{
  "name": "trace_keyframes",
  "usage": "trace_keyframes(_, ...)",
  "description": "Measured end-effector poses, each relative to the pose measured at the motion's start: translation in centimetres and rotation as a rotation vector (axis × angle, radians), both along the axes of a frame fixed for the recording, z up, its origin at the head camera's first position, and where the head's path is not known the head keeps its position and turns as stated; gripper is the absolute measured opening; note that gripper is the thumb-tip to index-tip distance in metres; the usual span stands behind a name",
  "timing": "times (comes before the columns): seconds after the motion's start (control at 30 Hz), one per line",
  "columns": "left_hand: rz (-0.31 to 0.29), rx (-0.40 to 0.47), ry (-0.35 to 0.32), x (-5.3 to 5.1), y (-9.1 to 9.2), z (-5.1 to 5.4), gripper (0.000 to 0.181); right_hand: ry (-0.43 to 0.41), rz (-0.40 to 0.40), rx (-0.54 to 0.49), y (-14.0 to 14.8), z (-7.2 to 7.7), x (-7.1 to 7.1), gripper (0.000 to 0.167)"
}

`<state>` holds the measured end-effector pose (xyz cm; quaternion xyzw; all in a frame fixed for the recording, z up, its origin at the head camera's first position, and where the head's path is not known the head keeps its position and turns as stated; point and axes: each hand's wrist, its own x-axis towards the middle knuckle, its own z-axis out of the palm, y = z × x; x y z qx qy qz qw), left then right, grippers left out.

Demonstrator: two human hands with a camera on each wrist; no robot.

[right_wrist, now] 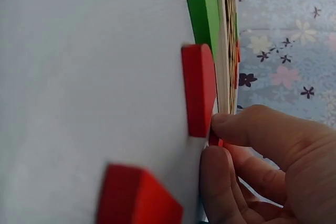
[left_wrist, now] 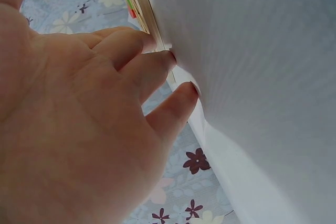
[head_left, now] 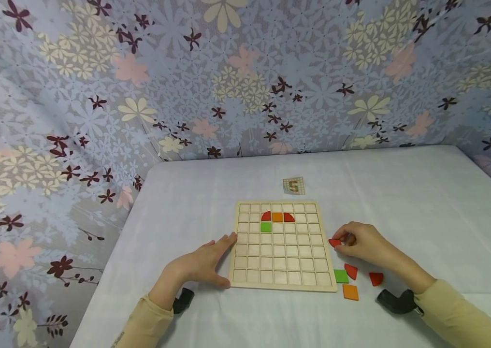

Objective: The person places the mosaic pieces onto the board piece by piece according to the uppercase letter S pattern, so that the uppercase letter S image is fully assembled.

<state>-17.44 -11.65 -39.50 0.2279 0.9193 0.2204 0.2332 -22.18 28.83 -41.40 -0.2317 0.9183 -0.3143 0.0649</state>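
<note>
wooden board (head_left: pixel 280 251): lying flat on the white cloth (head_left: pixel 184 193), right there between both hands, a pale grid of seven cells by seven
left hand (head_left: pixel 204 263): over at the board's left side, fingers spread, fingertips against the edge, thumb down by the near left corner
right hand (head_left: pixel 360 244): and here on the other side, pinching with thumb and fingertips
held red piece (head_left: pixel 335 242): caught in that pinch, right at the board's right edge, about halfway along; outline partly covered, cannot tell whether touching the wood
second row from the far edge: look, left red piece (head_left: pixel 267 216) in the third cell from the left, centre orange square (head_left: pixel 277 217) in the fourth, right red piece (head_left: pixel 288 217) in the fifth
placed green square (head_left: pixel 266 227): one row nearer, third cell, directly below the left red piece
loose green square (head_left: pixel 341 276): down near the near right corner, just beside the board
loose red pair: inner red piece (head_left: pixel 351 271) close by the loose green square, outer red piece (head_left: pixel 376 279) farther right
loose orange square (head_left: pixel 350 292): just below the loose green square
patterned card (head_left: pixel 294 185): beyond the board's far edge, gridded, showing a small s-like or 5-like figure
backdrop (head_left: pixel 245 116): floral fabric, blue-grey, dotted with cream, pink and dark red blooms
</note>
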Motion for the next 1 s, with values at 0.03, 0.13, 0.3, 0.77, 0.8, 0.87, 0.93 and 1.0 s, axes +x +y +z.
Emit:
trace_keyframes(0.03, 0.001, 0.001, 0.0, 0.0, 0.0, 0.0, 0.106, 0.001, -0.002, 0.005, 0.0, 0.0, 0.0, 0.018)
trace_keyframes(0.13, 0.003, 0.004, -0.002, 0.1, 0.1, -0.1, 0.106, 0.008, -0.021, 0.0, 0.0, 0.2, 0.1, 0.018)
trace_keyframes(0.3, -0.004, -0.01, 0.003, 0.1, 0.1, -0.2, 0.106, 0.037, -0.047, -0.044, 0.3, 1.7, -0.1, 0.018)
trace_keyframes(0.77, -0.005, -0.015, 0.0, 0.2, 0.2, -0.3, 0.107, 0.173, -0.086, -0.061, -1.4, 6.3, -1.7, 0.02)
trace_keyframes(0.8, -0.008, -0.013, 0.002, 0.2, 0.2, -0.4, 0.107, 0.169, -0.084, -0.064, -1.7, 6.4, -1.8, 0.02)
trace_keyframes(0.87, -0.01, -0.012, 0.002, 0.2, 0.2, -0.4, 0.107, 0.161, -0.077, -0.074, -2.3, 6.5, -1.9, 0.02)
trace_keyframes(0.93, -0.007, -0.015, 0.0, 0.2, 0.2, -0.4, 0.107, 0.147, -0.064, -0.09, -3.0, 6.6, -2.0, 0.02)
trace_keyframes(1.0, -0.003, -0.02, 0.001, 0.2, 0.2, -0.4, 0.107, 0.134, -0.048, -0.109, -3.7, 6.5, -2.1, 0.019)
